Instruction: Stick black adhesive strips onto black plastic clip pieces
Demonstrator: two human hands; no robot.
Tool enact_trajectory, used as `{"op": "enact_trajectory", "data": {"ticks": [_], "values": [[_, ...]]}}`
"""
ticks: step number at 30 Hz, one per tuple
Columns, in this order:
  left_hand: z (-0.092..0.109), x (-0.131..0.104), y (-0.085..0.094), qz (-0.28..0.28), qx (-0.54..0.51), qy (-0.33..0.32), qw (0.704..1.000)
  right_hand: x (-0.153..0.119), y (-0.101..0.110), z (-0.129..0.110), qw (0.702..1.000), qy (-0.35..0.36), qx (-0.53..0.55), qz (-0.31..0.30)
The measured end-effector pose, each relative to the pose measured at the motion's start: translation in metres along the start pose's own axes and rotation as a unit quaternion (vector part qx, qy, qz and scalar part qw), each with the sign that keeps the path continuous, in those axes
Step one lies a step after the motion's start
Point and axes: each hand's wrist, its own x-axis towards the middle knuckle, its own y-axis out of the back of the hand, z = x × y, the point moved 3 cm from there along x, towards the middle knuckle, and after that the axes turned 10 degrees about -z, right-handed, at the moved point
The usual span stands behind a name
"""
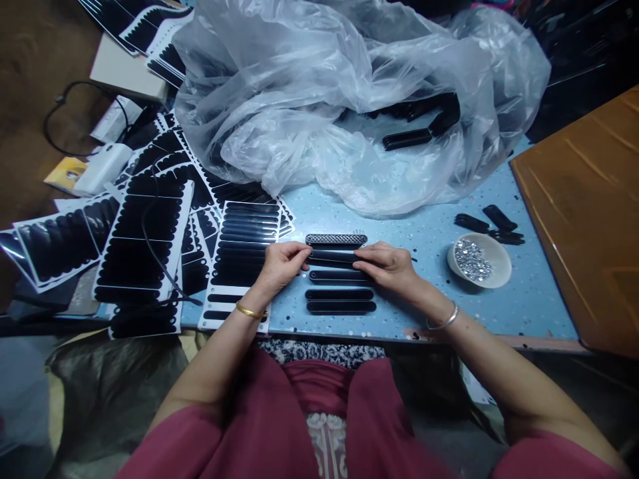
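Between my two hands a thin black strip (332, 256) with rounded ends is stretched level over the table. My left hand (285, 267) pinches its left end, and my right hand (387, 265) pinches its right end. Just behind the strip lies a black piece with a mesh-patterned top (336, 239). In front are several smooth black oblong pieces (340, 301), laid in a row one below another. By my left wrist lies a white sheet of black adhesive strips (244, 256), with white gaps near its front end.
A white bowl of small shiny metal parts (479, 261) stands at the right, with black pieces (503, 218) behind it. A big clear plastic bag (309, 100) covers the back. More strip sheets (142, 233) and a dark cable (150, 246) lie left. A brown panel (584, 219) borders the right.
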Motion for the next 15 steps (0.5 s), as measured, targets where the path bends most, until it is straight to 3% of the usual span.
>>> {"op": "enact_trajectory", "data": {"ticks": [6,15], "values": [[-0.0027,0.0012,0.0001,-0.002,-0.003,-0.007,1.0,-0.0001,0.0023,0.003,0.998,-0.044,0.049,-0.015],[-0.003,0.0012,0.0008,-0.007,-0.005,-0.008,1.0,-0.0008,0.0064,0.0062,0.997,-0.065,0.028,-0.025]]}}
